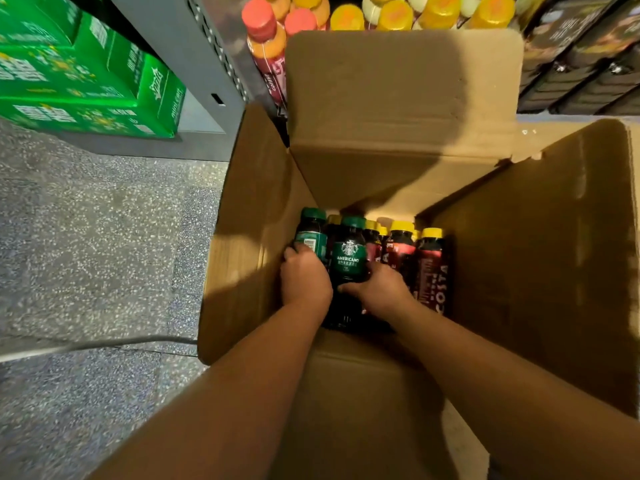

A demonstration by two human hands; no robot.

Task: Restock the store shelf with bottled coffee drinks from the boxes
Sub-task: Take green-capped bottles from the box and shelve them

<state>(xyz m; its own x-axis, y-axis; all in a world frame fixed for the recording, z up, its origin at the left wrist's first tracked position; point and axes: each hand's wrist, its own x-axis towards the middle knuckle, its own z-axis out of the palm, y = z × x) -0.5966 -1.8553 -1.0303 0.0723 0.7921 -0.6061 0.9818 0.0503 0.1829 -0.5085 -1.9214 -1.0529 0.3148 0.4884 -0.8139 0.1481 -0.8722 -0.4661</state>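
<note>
Both my arms reach down into an open cardboard box (519,258). Inside stand several coffee bottles. A green-capped Americano bottle (349,254) stands in front, and another green-capped bottle (310,233) is behind it to the left. My left hand (303,275) curls round that left green-capped bottle. My right hand (375,289) grips the Americano bottle low on its right side. Dark yellow-capped Costa bottles (431,268) fill the row to the right.
The box's far flap (401,98) stands up against a low shelf of orange- and yellow-capped bottles (394,12). Dark packs (581,53) lie at the upper right. Green cartons (86,71) are stacked at the upper left beside a grey shelf post. A speckled floor (97,244) lies to the left.
</note>
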